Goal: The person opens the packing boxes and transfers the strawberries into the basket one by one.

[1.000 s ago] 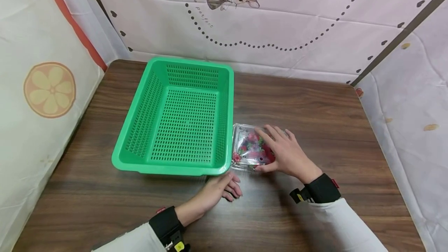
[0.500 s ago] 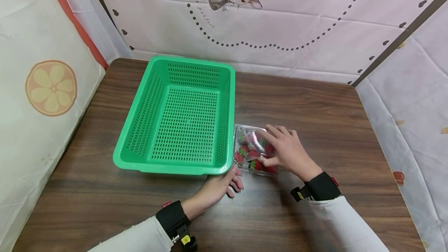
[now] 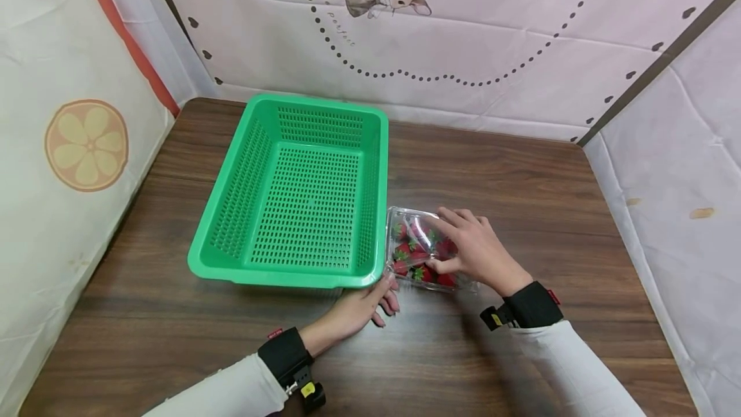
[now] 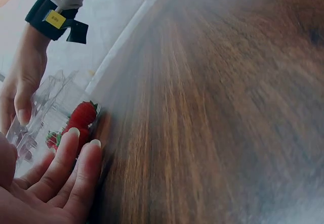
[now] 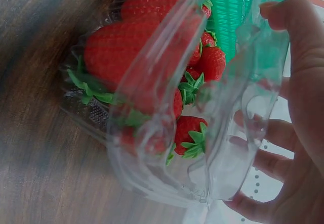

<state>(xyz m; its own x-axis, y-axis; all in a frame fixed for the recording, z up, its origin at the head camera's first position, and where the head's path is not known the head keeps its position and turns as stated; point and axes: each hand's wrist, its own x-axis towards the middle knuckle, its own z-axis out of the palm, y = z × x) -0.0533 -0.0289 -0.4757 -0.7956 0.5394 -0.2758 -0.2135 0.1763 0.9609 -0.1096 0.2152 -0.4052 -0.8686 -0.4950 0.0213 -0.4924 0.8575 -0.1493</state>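
A clear plastic clamshell box [image 3: 429,286] of red strawberries [image 5: 124,52] lies on the wooden table, beside the green basket. My right hand [image 3: 479,255] grips its clear lid [image 5: 228,153] with the thumb on one side and the fingers spread along the other. The lid stands tilted up, and berries show beneath it. My left hand [image 3: 351,312] lies at the box's near left corner, under the basket's corner in the head view. Its fingers [image 4: 81,176] stretch loosely along the box's side in the left wrist view, fingertips right at the berries.
A green perforated basket [image 3: 283,278] stands on the table [image 3: 498,166] left of the box, its right rim alongside it. A printed fabric wall [image 3: 463,31] rises behind the table's far edge, with more fabric on both sides.
My right hand has raised the lid, so the strawberries at the near side now show uncovered. My left hand has shifted slightly up toward the box's corner. The basket stays put.
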